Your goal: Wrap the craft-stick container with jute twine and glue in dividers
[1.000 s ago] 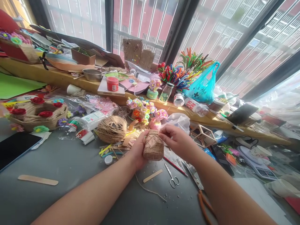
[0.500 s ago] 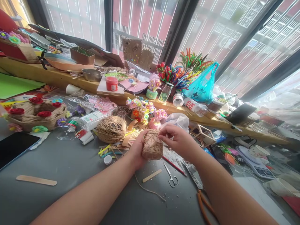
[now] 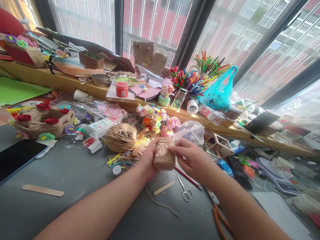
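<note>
A twine-wrapped jar (image 3: 164, 156) tilts in front of me, with a twine pattern on its side. My left hand (image 3: 149, 156) is closed around its left side. At the jar's right side, my right hand (image 3: 191, 158) touches the twine with an outstretched fingertip; the thumb seems apart from it. A loose twine end (image 3: 162, 202) trails on the table below the jar. Behind my left hand lies a ball of twine (image 3: 120, 137). Small scissors (image 3: 184, 189) and a wooden stick (image 3: 164, 188) lie below my right hand.
Orange-handled shears (image 3: 218, 213) lie beneath my right forearm, near a red pencil (image 3: 188, 178). To the left are a phone (image 3: 20, 158), another wooden stick (image 3: 43, 190) and a twine basket (image 3: 32, 129) with flowers. A kitchen scale (image 3: 280, 178) stands at right.
The fingertips of my right hand have shifted slightly down along the jar's right side, out of a pinch. My left hand keeps its hold. The view has swung slightly left.
</note>
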The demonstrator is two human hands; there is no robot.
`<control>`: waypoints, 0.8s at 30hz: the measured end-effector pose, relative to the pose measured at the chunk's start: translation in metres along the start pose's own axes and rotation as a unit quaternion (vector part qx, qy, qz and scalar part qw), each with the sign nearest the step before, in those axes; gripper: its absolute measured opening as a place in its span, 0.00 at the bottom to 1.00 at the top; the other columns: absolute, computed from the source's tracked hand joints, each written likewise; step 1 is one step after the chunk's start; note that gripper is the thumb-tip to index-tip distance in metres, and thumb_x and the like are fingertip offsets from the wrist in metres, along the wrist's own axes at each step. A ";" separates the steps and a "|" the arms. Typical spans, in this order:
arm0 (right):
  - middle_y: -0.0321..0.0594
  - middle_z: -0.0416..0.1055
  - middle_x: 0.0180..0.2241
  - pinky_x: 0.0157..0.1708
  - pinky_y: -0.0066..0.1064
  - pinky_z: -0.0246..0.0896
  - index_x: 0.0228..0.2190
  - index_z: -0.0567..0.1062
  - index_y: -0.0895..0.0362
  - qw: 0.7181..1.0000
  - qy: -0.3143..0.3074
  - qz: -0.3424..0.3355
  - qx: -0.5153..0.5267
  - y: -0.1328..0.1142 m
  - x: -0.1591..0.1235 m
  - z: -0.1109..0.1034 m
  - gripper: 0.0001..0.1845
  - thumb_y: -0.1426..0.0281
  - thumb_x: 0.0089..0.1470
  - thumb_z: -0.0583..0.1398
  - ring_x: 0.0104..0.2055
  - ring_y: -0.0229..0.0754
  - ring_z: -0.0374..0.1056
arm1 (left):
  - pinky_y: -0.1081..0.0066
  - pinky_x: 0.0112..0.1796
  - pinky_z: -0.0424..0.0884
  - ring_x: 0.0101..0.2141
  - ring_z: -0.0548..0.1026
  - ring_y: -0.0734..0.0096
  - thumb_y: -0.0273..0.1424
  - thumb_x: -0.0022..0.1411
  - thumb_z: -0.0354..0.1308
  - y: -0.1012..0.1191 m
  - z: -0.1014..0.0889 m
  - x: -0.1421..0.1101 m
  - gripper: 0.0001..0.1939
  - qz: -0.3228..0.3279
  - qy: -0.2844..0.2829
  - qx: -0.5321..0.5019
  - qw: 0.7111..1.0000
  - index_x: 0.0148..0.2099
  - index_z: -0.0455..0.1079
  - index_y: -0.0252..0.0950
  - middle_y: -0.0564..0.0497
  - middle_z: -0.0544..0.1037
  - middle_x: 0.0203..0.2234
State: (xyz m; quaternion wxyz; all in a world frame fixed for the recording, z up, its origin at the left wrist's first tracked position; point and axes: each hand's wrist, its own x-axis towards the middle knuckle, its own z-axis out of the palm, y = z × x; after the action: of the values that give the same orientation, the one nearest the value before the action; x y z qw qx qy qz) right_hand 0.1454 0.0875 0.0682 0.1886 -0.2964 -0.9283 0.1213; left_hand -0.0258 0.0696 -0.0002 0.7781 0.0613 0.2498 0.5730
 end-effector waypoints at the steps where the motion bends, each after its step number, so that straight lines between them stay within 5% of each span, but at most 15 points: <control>1: 0.46 0.74 0.42 0.43 0.40 0.68 0.51 0.80 0.51 1.000 -0.003 0.001 0.000 0.000 -0.001 0.001 0.20 0.77 0.63 0.56 0.42 0.47 0.71 | 0.67 0.32 0.74 0.26 0.80 0.62 0.43 0.68 0.57 0.000 0.000 0.000 0.19 0.000 0.002 0.002 1.000 0.43 0.78 0.30 0.44 0.83 0.28; 12: 0.43 0.74 0.41 0.41 0.36 0.68 0.50 0.79 0.51 0.998 0.035 0.038 0.036 0.004 -0.008 -0.002 0.18 0.74 0.63 0.56 0.41 0.45 0.72 | 0.67 0.30 0.73 0.26 0.80 0.62 0.44 0.69 0.55 0.002 0.002 -0.004 0.21 0.013 0.008 0.014 1.000 0.44 0.78 0.30 0.43 0.84 0.30; 15: 0.42 0.74 0.38 0.39 0.36 0.68 0.47 0.79 0.52 0.989 0.084 0.114 0.034 0.012 -0.021 0.005 0.14 0.71 0.64 0.56 0.38 0.45 0.72 | 0.67 0.33 0.75 0.30 0.81 0.63 0.45 0.70 0.54 0.006 0.002 -0.005 0.23 0.058 0.021 -0.007 0.998 0.46 0.78 0.31 0.45 0.84 0.32; 20: 0.44 0.79 0.42 0.40 0.39 0.67 0.45 0.79 0.54 0.964 -0.063 0.245 -0.082 0.031 -0.056 0.046 0.12 0.70 0.63 0.57 0.41 0.49 0.75 | 0.66 0.40 0.78 0.39 0.83 0.60 0.48 0.71 0.52 0.010 0.000 -0.006 0.25 0.116 0.008 -0.030 0.993 0.53 0.77 0.32 0.44 0.85 0.39; 24: 0.45 0.80 0.42 0.42 0.38 0.65 0.43 0.79 0.55 0.954 -0.085 0.264 -0.110 0.043 -0.071 0.072 0.14 0.77 0.60 0.57 0.45 0.50 0.75 | 0.66 0.39 0.78 0.36 0.83 0.61 0.47 0.70 0.54 0.009 0.000 -0.007 0.24 0.108 -0.003 -0.034 0.994 0.52 0.77 0.33 0.45 0.85 0.37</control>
State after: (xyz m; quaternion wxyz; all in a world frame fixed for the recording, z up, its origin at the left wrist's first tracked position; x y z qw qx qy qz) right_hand 0.1900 0.0711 -0.0304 0.0370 -0.5388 -0.8369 0.0891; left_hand -0.0351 0.0657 0.0053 0.7141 0.0636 0.2196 0.6616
